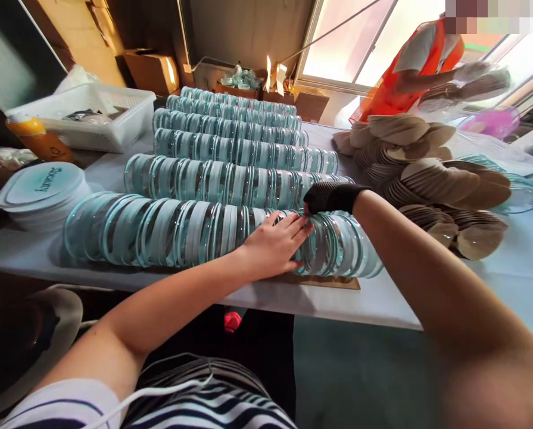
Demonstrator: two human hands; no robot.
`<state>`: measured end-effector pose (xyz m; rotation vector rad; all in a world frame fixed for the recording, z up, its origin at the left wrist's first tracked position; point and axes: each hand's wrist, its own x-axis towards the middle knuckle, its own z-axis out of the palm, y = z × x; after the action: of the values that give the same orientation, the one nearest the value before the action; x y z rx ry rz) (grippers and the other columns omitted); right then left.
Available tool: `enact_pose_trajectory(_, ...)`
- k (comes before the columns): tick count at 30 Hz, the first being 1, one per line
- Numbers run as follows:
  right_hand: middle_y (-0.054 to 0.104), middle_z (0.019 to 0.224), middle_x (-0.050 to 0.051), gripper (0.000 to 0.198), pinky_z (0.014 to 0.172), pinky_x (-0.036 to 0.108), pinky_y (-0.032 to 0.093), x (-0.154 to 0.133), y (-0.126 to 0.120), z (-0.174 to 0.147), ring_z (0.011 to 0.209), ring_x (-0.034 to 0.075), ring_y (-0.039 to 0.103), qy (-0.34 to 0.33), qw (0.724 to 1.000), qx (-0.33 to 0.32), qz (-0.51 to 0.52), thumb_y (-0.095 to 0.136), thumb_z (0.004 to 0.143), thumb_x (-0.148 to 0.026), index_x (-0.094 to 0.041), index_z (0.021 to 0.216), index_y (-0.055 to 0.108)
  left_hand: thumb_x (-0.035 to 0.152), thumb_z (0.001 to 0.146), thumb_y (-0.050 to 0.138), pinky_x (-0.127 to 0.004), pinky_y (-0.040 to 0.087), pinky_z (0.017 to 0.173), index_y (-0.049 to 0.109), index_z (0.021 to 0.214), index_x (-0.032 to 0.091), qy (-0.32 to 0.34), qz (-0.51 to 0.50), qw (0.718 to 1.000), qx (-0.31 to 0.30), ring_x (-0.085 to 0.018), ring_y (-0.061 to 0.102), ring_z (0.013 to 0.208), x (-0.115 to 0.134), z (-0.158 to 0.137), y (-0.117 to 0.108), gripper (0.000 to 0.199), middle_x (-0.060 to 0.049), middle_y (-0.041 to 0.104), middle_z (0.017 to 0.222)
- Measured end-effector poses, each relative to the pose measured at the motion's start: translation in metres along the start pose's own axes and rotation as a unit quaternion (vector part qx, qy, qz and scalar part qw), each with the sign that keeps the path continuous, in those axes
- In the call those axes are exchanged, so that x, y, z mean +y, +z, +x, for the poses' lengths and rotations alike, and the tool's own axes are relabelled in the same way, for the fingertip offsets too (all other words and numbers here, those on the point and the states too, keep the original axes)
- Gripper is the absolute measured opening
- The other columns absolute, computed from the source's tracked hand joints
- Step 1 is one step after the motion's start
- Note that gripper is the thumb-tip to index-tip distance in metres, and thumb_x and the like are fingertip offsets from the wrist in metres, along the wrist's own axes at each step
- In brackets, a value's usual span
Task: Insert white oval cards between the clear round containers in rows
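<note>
The left hand (277, 241) lies palm down on the near row of glass discs (168, 232), fingers (299, 223) stretched flat and close together, holding nothing. The right hand (331, 198), in a black glove, reaches from the right with the arm bent; its fingers curl on the same row, touching the left fingertips. The row stands on edge along the near side of the counter (382, 298). Brown discs (445, 185) lie at the far right.

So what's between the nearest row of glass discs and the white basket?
Head view: more rows of glass discs lie between nearest row and white basket.
</note>
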<state>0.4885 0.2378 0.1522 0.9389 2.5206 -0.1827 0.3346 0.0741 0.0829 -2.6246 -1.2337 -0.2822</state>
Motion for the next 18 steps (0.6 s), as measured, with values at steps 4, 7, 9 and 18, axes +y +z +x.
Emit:
enact_pose_trajectory(4,0.072,0.079,0.008,0.023,0.064,0.027,0.04,-0.021,-0.01,0.002,0.067,0.015,0.056,0.027,0.993,-0.046,-0.103,0.057,0.079,-0.016,-0.008,0.089,0.077,0.057,0.091,0.047,-0.05,0.027,0.119,0.031,0.154,0.012,0.003,0.012,1.0,-0.002,-0.029,0.032,0.147,0.0,0.0,-0.001,0.079,-0.012,0.031,0.161)
enact_pose_trajectory(7,0.073,0.088,0.011,0.026,0.066,0.029,0.04,-0.029,-0.014,-0.003,0.073,0.018,0.059,0.036,0.986,-0.061,-0.149,0.058,0.081,-0.019,-0.007,0.096,0.076,0.057,0.091,0.047,-0.05,0.027,0.119,0.032,0.154,0.013,0.002,0.015,1.0,-0.003,-0.03,0.032,0.146,0.0,0.0,0.0,0.078,-0.013,0.031,0.161)
enact_pose_trajectory(9,0.073,0.091,0.009,0.028,0.069,0.028,0.042,-0.027,-0.011,-0.002,0.077,0.017,0.06,0.038,0.99,-0.08,-0.11,0.056,0.083,-0.019,-0.008,0.101,0.075,0.057,0.092,0.047,-0.05,0.025,0.119,0.031,0.154,0.014,0.001,0.01,1.0,-0.004,-0.03,0.031,0.147,0.0,0.0,0.0,0.078,-0.012,0.031,0.161)
enact_pose_trajectory(18,0.071,0.098,0.014,0.027,0.07,0.032,0.039,-0.051,0.006,-0.034,0.082,0.024,0.063,0.096,0.975,0.081,-0.186,0.052,0.091,-0.026,-0.013,0.102,0.073,0.055,0.09,0.052,-0.047,0.02,0.12,0.029,0.155,0.013,-0.008,-0.023,1.0,-0.019,-0.031,0.032,0.146,-0.003,0.0,-0.003,0.081,-0.015,0.035,0.159)
